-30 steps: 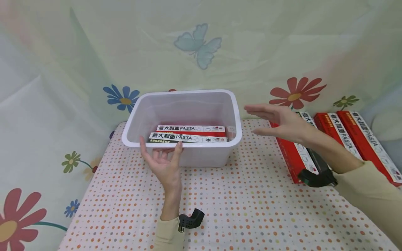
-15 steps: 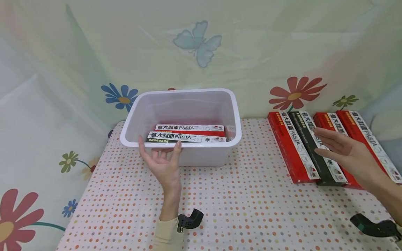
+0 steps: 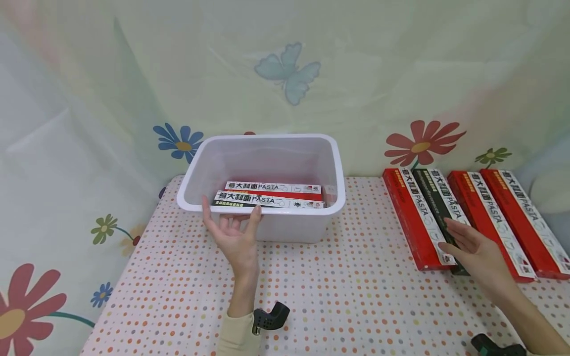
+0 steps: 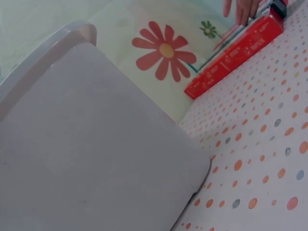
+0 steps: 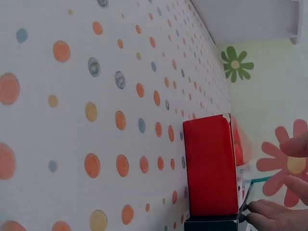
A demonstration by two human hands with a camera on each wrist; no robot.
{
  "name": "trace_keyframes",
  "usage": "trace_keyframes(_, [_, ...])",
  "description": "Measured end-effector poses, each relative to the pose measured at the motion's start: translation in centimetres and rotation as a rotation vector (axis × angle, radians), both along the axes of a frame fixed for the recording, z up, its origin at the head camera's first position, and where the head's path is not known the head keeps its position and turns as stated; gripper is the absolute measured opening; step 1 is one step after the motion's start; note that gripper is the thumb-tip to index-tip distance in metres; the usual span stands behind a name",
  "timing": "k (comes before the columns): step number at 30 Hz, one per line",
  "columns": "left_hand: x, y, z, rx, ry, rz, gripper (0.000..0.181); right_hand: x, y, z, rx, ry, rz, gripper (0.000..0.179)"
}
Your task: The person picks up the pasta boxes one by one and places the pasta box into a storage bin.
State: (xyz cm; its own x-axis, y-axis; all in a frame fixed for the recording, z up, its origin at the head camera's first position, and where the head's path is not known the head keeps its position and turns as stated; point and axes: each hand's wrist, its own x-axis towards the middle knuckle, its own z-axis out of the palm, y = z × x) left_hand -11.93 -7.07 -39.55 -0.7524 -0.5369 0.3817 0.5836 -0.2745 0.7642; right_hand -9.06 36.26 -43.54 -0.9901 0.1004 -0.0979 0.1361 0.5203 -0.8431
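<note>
A white plastic bin (image 3: pixel 294 227) stands at the back of the table. Inside lie a red pasta box (image 3: pixel 307 196) and, in front of it, a black pasta box (image 3: pixel 267 200). My left hand (image 3: pixel 236 247) holds the bin's front rim, thumb and index finger at the edge and the other fingers curled under it. On the right, my right hand (image 3: pixel 478 257) hovers over the near end of another black pasta box (image 3: pixel 438 198), thumb and fingers apart. In the right wrist view, some fingertips (image 5: pixel 269 211) are right at the boxes' top edge.
Left of that black box lies a red pasta box (image 3: pixel 409 222); to its right are two more, a nearer red box (image 3: pixel 490 222) and an outer red box (image 3: pixel 525 222). A dotted cloth (image 3: pixel 347 296) covers the table. Behind hangs a flowered backdrop (image 3: pixel 356 89).
My right hand has moved from beside the bin to the right, then down toward the black box's near end. The left hand has stayed at the bin's rim.
</note>
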Motion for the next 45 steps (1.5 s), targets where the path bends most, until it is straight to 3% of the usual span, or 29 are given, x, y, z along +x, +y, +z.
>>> trace_keyframes(9, [0.1, 0.1, -0.3, -0.009, -0.003, -0.019, 0.111, 0.3, -0.6, 0.1, 0.056, -0.032, -0.033, 0.071])
trace_keyframes(21, [0.3, -0.1, -0.3, 0.018, 0.008, -0.028, 0.111, -0.1, -1.8, 0.8, 0.041, -0.047, -0.05, 0.07])
trace_keyframes(32, [0.1, 0.0, -0.2, 0.026, 0.035, -0.041, 0.11, -0.1, -2.5, 1.1, 0.028, -0.092, -0.137, 0.08])
trace_keyframes(37, [0.1, 0.0, -0.3, 0.029, 0.032, -0.043, 0.111, 0.3, -2.8, 0.7, 0.049, -0.104, -0.144, 0.086])
trace_keyframes(45, [0.0, -0.1, -0.4, 0.0, 0.027, -0.024, 0.11, 0.1, -3.8, -0.8, 0.061, -0.137, -0.083, 0.105])
